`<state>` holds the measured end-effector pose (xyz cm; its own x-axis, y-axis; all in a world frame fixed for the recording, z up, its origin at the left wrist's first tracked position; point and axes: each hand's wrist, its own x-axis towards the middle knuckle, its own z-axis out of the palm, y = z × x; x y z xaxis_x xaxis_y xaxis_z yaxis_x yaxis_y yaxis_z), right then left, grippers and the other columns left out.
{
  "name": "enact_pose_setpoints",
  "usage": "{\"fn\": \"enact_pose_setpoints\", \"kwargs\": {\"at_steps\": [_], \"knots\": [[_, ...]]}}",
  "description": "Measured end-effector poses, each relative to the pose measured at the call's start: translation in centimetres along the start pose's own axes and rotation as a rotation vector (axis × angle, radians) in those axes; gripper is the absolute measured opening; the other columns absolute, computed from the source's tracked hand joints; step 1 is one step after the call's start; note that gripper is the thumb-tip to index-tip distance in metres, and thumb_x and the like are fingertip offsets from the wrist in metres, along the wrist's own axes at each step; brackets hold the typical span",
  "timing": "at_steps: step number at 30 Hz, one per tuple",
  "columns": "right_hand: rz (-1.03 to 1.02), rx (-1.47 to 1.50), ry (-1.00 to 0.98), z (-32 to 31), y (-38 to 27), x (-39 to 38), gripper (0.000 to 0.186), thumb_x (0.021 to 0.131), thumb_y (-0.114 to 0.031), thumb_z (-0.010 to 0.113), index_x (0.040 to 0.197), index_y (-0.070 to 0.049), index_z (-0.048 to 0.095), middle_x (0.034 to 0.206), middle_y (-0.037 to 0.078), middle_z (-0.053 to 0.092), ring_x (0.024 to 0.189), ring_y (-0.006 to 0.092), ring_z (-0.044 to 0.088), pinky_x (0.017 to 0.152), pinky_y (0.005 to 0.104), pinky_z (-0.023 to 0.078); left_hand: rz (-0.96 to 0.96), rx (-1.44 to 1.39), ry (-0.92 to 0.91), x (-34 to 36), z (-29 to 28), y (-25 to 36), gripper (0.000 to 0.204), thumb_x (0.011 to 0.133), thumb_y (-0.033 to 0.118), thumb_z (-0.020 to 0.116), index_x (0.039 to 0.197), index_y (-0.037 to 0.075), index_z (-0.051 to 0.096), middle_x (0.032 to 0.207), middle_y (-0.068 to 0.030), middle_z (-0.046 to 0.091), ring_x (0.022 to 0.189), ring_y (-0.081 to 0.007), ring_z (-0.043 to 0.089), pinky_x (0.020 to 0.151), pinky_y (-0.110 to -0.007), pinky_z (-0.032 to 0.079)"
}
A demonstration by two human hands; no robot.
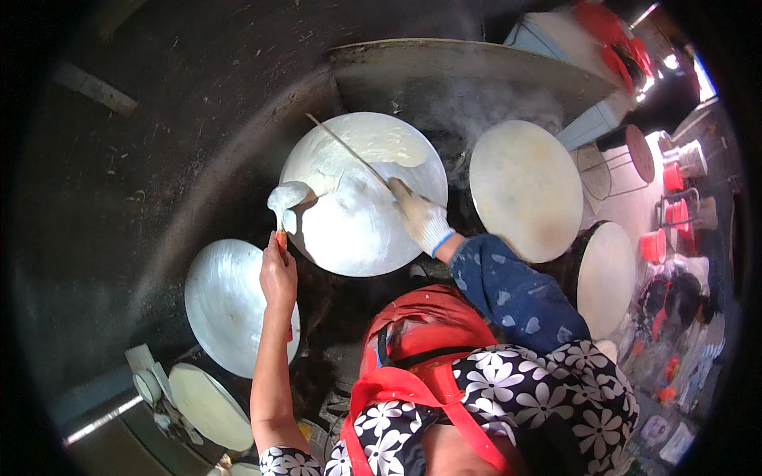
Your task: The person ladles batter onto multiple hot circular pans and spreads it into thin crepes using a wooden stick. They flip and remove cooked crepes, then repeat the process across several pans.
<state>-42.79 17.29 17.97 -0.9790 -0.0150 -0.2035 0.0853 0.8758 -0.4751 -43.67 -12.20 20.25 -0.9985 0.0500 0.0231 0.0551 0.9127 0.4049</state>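
My bare left hand [278, 278] is closed round the red-orange handle of a ladle [290, 193]. The ladle's bowl, coated in pale batter, is at the left edge of a round metal griddle [357, 242]. Cream-coloured batter [389, 143] covers the far part of that griddle, while its near part shows bare shiny metal. In a white knitted glove, my right hand [418, 213] grips a thin wooden stick [349, 149] that slants to the far left across the griddle. Whether the stick touches the batter I cannot tell.
A second bare griddle [222, 309] stands near left. Pale sheets cover griddles at right [525, 190], far right [606, 278] and lower left [208, 406]. Steam drifts before a low back panel [476, 75]. Red and white buckets [675, 214] and a round stool [639, 152] stand farther right.
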Motion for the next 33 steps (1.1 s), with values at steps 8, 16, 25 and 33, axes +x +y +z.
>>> {"fn": "enact_pose_setpoints", "kwargs": {"at_steps": [8,16,25,33], "knots": [[-0.330,-0.056,-0.364,-3.8,2.2,-1.1,0.047,0.092,-0.017,0.042,0.138,-0.017,0.035,0.095,0.024,0.062,0.087,0.0370,0.062,0.074,0.0427,0.049,-0.189,-0.091,-0.084,-6.4,-2.0,0.8,0.042,0.083,0.005,0.055,0.125,0.003,0.050,0.098,-0.0215,0.061,0.086,-0.0363,0.061,0.074,-0.041,0.049],[-0.213,-0.102,-0.242,-5.8,1.8,-0.1,0.042,0.091,-0.015,0.043,0.133,-0.017,0.041,0.098,0.026,0.059,0.091,0.0412,0.061,0.075,0.0442,0.050,-0.240,-0.074,-0.057,-11.8,-2.2,4.2,0.043,0.082,0.005,0.056,0.125,0.004,0.051,0.090,-0.0202,0.059,0.081,-0.0377,0.059,0.070,-0.043,0.047],[-0.539,-0.201,-0.403,-5.5,2.8,-1.5,0.042,0.093,-0.020,0.043,0.135,-0.022,0.040,0.096,0.021,0.056,0.081,0.0376,0.062,0.067,0.0446,0.050,-0.284,-0.105,-0.115,-13.8,-3.1,4.6,0.043,0.082,0.004,0.056,0.125,0.005,0.052,0.090,-0.0201,0.059,0.077,-0.0343,0.060,0.070,-0.039,0.048],[-0.347,-0.203,-0.325,-7.8,7.9,-7.6,0.045,0.093,-0.025,0.046,0.137,-0.022,0.035,0.093,0.018,0.055,0.076,0.0370,0.061,0.063,0.0452,0.050,-0.230,-0.275,-0.262,-15.2,-1.8,6.6,0.045,0.081,0.007,0.059,0.125,0.007,0.052,0.089,-0.0197,0.059,0.075,-0.0314,0.060,0.070,-0.037,0.048]]}}
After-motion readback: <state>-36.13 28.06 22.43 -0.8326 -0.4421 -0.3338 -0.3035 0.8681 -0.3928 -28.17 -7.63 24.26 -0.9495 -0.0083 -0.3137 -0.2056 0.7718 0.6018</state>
